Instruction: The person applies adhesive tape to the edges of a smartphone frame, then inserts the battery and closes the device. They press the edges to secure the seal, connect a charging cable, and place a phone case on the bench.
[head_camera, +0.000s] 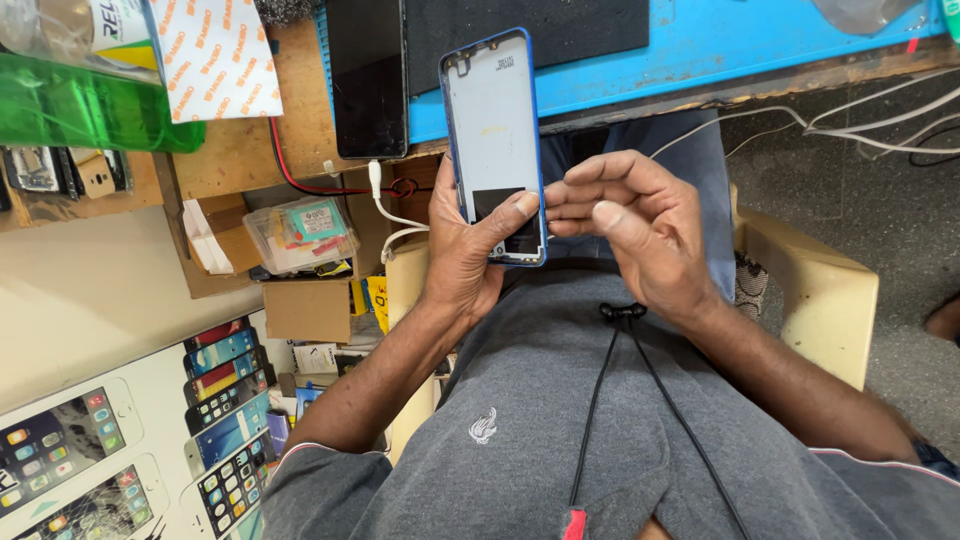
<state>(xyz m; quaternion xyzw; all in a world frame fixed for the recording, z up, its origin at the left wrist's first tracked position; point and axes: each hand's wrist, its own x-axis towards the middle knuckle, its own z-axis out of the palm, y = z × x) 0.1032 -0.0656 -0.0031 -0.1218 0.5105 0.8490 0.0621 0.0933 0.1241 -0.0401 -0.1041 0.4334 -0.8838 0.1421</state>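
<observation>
Above a blue work mat (760, 45) (a dark phone (367, 75) lies on it), the left hand (465, 255) grips a blue-rimmed phone back shell (492, 130), stripped bare inside, while the right hand's (640, 225) fingers hover loosely curled beside its lower edge.

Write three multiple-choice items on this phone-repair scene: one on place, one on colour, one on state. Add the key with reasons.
1. Where does the dark phone lie?
A. on the workbench, at the blue mat's left edge
B. on the person's lap
C. on the floor

2. What colour is the rim of the phone back cover?
A. red
B. blue
C. green

3. How is the cover held?
A. lying on the mat, untouched
B. gripped in the left hand, thumb across its lower part
C. pinched by the right hand alone

Key: 1 A, it lies flat there; 2 B, a blue edge frames the pale inner face; 3 B, the left hand wraps it while the right hand's fingers only meet its edge.
</observation>
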